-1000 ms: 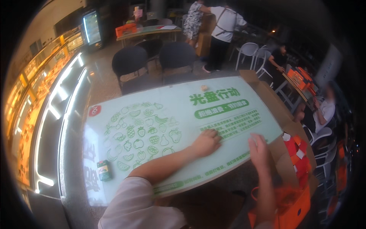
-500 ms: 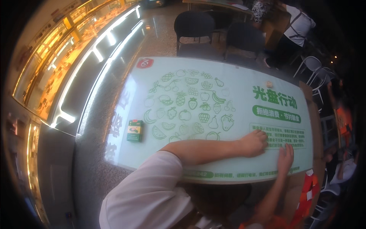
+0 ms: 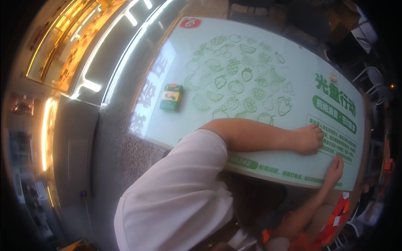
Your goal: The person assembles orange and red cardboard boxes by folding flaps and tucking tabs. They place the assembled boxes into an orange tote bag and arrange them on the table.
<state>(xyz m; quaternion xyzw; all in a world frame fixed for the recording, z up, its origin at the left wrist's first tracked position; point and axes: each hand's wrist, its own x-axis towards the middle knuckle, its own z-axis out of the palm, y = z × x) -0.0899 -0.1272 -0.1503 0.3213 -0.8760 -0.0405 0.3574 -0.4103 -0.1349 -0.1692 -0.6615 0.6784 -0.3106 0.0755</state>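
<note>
My left hand [image 3: 309, 139] rests on the printed tabletop [image 3: 251, 42], its forearm laid across the near side. Its fingers are curled under, and what is beneath them, if anything, is hidden. Just nearer and to the right, my right hand [image 3: 333, 170] lies by the table's front edge with fingers stretched out, holding nothing that I can see. The two hands are apart. A small green box [image 3: 171, 97] stands at the table's left side, well away from both hands. A tiny beige item [image 3: 333, 78] lies near the far right corner.
A glass display counter [image 3: 54, 50] with bright light strips runs along the left. Dark chairs [image 3: 247, 6] stand beyond the table, a white metal chair [image 3: 370, 79] to the right. Red-orange material with white patches [image 3: 337, 217] is at the lower right.
The view has shifted, so the table and box sit higher and further right in it. Both hands stay at nearly the same places on the tabletop. The box has not moved.
</note>
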